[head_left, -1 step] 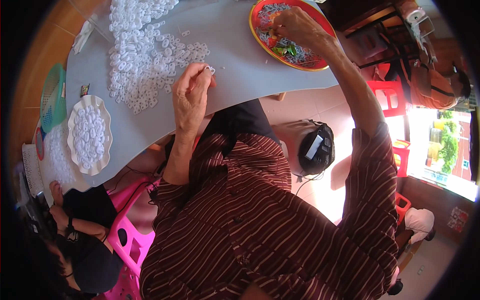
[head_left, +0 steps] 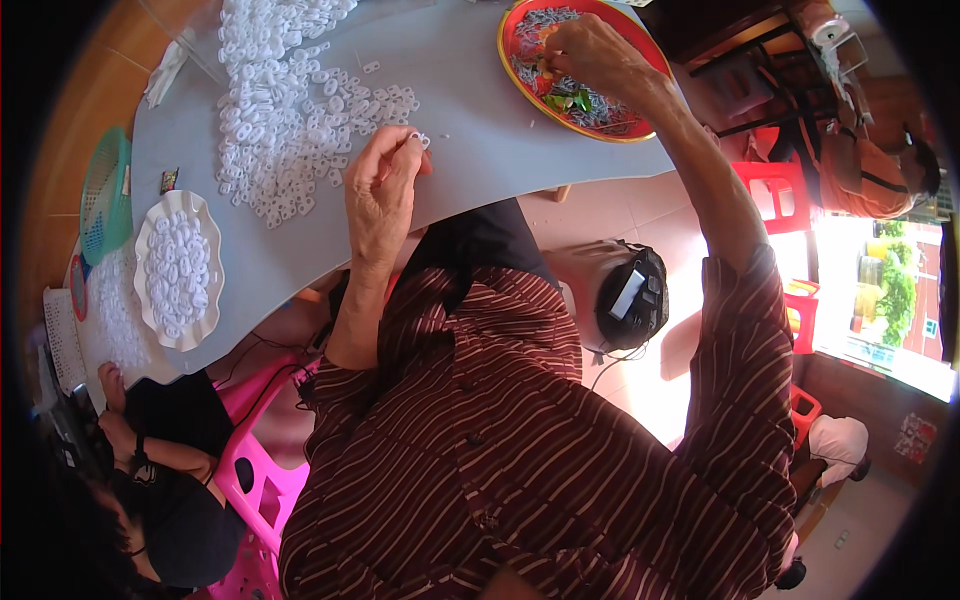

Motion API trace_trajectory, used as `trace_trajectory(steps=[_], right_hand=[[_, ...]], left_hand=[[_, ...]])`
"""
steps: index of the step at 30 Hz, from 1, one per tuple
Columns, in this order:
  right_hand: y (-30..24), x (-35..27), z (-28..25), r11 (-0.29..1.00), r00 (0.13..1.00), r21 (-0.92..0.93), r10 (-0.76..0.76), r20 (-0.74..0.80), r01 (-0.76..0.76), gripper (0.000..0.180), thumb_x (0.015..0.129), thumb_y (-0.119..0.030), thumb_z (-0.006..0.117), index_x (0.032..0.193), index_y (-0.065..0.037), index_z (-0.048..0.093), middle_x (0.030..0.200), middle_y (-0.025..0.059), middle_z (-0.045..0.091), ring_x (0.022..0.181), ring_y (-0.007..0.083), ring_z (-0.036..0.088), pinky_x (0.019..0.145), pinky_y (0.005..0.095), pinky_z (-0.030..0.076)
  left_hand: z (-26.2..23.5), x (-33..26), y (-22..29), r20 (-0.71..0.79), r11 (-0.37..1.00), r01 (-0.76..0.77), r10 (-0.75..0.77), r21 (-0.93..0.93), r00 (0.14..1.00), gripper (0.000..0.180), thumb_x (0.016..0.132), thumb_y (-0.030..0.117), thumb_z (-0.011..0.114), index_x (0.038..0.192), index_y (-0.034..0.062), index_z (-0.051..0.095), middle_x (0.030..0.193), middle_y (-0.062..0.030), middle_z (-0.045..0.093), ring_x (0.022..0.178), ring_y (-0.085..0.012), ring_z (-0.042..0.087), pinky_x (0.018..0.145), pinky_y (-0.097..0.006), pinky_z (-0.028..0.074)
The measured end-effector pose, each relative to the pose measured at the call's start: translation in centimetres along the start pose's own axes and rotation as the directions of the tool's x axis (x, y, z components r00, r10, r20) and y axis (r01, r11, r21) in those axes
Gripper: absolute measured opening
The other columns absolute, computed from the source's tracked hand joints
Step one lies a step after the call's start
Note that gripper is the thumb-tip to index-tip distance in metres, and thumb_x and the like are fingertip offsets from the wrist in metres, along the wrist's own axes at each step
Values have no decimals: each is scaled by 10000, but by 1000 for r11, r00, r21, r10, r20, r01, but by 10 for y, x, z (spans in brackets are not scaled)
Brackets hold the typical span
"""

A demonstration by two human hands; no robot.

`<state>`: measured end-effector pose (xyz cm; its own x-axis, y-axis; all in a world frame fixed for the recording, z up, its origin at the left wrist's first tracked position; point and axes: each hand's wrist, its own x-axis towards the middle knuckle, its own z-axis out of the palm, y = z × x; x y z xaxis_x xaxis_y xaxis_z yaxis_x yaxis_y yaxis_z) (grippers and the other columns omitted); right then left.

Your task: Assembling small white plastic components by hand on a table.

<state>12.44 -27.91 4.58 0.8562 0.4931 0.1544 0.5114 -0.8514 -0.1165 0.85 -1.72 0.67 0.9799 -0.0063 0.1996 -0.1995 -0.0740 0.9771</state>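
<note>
My left hand (head_left: 383,185) is closed near the table's front edge, thumb and fingertips pinching a small white plastic piece with holes (head_left: 424,141). Beside it, toward the far left, spreads a large heap of similar white pieces (head_left: 265,130). My right hand (head_left: 600,58) reaches over a red tray with a yellow rim (head_left: 650,75), fingers bent together among small grey metal-looking bits (head_left: 610,112). Whatever those fingertips hold is too small to make out. Green wrappers (head_left: 570,101) lie in the tray just below them.
On the left stand a scalloped white dish (head_left: 212,318) of white pieces and a green basket (head_left: 105,195). Small clear-white bits (head_left: 118,315) lie beside them. Another person's hand (head_left: 118,432) rests at the table's left end, near a pink chair (head_left: 262,490). A black bag (head_left: 650,320) sits right of my legs.
</note>
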Motion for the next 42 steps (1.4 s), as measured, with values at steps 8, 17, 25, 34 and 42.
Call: trace_trajectory(steps=[8,17,25,34,42], right_hand=[[-11,3,-8,996,996,-16,88,19,-88,130,701,-102,660,748,17,634,716,191,614,667,319,612,639,406,486],[-109,-12,4,426,985,890,130,118,-163,175,822,-128,611,932,2,653,722,14,610,633,76,539,593,236,467],[-131,-23,51,-168,977,982,182,114,-83,161,849,-65,615,1000,-15,595,830,6,609,727,78,532,690,215,453],[-135,-25,54,-92,971,994,228,75,-55,210,846,-99,632,1042,-50,578,869,-14,614,786,50,541,712,200,441],[-137,-26,54,2,965,1000,262,14,-15,177,840,-85,637,999,-14,610,809,0,611,732,66,545,693,208,468]], left_hand=[[-2,-1,0,5,998,46,-46,-53,999,151,854,123,529,889,-9,593,686,-47,558,676,-114,516,672,-256,421],[-1,-1,5,2,971,92,-94,-219,996,94,849,70,526,822,-10,567,679,-20,543,663,-75,512,643,-213,415],[-1,-2,0,-8,980,72,-75,-186,997,104,864,94,547,818,3,569,666,3,537,631,-55,500,594,-189,393],[1,-2,-4,-6,991,34,-35,-131,999,101,865,90,547,810,6,552,646,15,513,595,-42,479,539,-189,385],[0,-2,-6,-1,999,0,0,-41,1000,116,873,103,551,801,12,545,617,24,489,585,-37,470,528,-184,378]])
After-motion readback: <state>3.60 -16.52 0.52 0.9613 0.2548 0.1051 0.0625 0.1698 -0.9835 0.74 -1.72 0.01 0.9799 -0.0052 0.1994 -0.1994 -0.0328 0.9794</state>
